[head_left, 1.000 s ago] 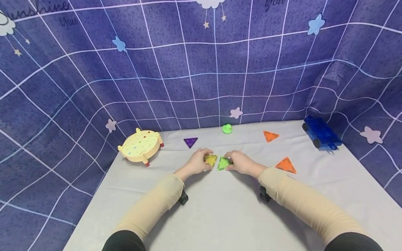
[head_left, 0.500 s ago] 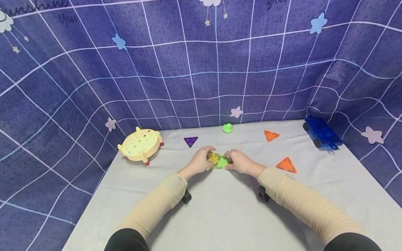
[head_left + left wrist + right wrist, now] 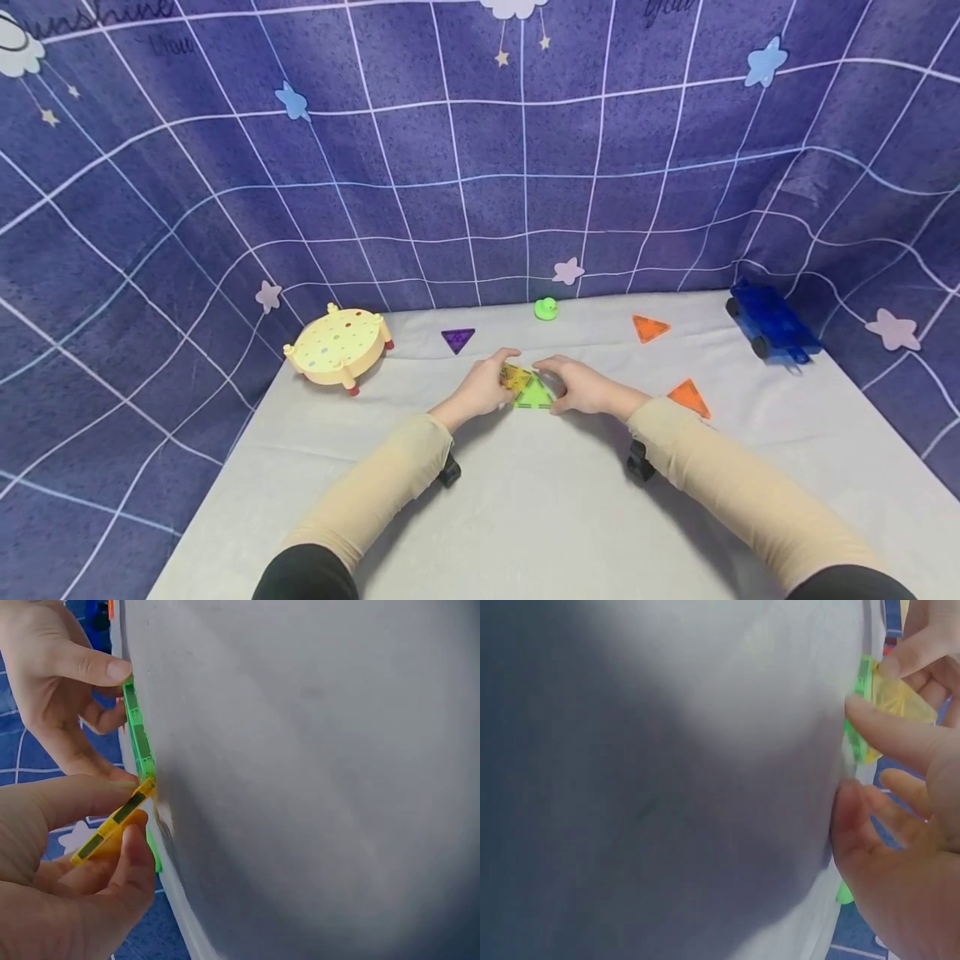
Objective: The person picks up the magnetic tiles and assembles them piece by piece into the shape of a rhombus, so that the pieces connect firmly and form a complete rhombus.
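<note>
Closed gap between yellow tile [image 3: 516, 377] and green tile [image 3: 534, 395] on bench [image 3: 525, 508], pinching yellow one tilted in left hand [image 3: 484, 385], with right hand [image 3: 587, 388] relaxed at green one's corner, presumably to mate edges

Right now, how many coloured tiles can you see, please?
5: yellow tile in the left hand, green tile against it, purple tile farther back, orange tile beyond the right hand, second orange tile by the right sleeve. Others may be hidden.
</note>
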Demonstrator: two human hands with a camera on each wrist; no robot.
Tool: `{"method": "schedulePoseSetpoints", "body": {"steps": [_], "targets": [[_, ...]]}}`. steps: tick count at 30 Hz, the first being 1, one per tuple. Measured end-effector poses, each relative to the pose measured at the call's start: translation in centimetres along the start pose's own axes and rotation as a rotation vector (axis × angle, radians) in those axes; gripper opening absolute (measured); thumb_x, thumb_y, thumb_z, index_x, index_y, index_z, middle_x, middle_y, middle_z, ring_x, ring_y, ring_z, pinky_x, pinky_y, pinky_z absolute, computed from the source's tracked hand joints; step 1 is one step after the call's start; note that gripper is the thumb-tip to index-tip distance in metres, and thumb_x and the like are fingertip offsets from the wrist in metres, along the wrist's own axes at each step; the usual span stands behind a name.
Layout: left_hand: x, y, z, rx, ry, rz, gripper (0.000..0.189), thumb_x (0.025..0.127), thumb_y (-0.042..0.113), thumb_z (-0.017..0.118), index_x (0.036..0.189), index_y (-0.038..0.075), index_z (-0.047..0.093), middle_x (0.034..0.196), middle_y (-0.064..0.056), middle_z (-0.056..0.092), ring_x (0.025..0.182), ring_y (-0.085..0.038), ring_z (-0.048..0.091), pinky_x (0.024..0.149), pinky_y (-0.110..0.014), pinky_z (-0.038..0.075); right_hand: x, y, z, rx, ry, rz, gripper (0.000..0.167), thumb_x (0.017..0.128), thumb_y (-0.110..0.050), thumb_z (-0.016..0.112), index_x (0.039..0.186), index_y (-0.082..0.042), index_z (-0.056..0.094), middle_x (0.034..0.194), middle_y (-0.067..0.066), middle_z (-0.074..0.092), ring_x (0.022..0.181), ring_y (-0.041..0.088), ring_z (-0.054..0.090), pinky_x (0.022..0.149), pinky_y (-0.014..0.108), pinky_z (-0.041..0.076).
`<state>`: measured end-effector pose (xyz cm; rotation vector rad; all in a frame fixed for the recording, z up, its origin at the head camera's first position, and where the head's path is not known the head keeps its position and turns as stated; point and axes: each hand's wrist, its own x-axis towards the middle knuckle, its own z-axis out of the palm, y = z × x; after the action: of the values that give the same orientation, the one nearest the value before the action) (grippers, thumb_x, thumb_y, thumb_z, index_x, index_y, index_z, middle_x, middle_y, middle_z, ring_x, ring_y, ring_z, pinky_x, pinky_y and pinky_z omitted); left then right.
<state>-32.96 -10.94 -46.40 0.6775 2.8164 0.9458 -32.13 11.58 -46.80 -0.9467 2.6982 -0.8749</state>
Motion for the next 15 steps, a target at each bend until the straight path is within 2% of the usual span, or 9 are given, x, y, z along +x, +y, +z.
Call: {"method": "schedulePoseSetpoints", "body": {"steps": [3,6,11,15], "targets": [[0.08,-0.12,0.28,0.0,-0.003,0.019,0.08,0.077,-0.005,0.08,0.149,0.004,0.046,0.079,-0.003,0.065,0.056,-0.011,0.06,0.059,-0.025,0.051,-0.23,0.46,-0.01,-0.009,-0.004,-0.018,0.087,0.074,-0.007,0.089,0.147,0.008,0.044,0.146,0.025,0.049,0.125,0.039,0.054,0.11,0.054,0.039],[0.2,-0.13,0.42,0.021,-0.002,0.048,0.08,0.077,-0.006,0.079,0.149,0.004,0.046,0.08,-0.002,0.064,0.058,-0.01,0.059,0.06,-0.025,0.051,-0.34,0.82,-0.12,0.005,-0.021,-0.036,0.09,0.073,-0.01,0.09,0.148,0.008,0.043,0.149,0.025,0.047,0.137,0.043,0.043,0.114,0.055,0.032],[0.56,0.03,0.57,0.089,-0.01,0.111,0.078,0.077,-0.01,0.075,0.148,0.002,0.046,0.076,0.001,0.062,0.064,-0.011,0.056,0.062,-0.027,0.05,-0.32,1.03,-0.19,-0.009,-0.031,-0.065,0.092,0.073,-0.015,0.092,0.148,0.007,0.044,0.148,0.022,0.05,0.133,0.039,0.049,0.113,0.055,0.034],[0.92,0.17,0.72,0.133,-0.014,0.129,0.077,0.076,-0.011,0.075,0.147,0.002,0.047,0.077,0.0,0.064,0.066,-0.013,0.057,0.066,-0.028,0.051,-0.3,0.91,-0.15,-0.027,-0.017,-0.065,0.091,0.073,-0.018,0.093,0.148,0.005,0.045,0.145,0.021,0.053,0.13,0.04,0.05,0.112,0.058,0.033]]}}
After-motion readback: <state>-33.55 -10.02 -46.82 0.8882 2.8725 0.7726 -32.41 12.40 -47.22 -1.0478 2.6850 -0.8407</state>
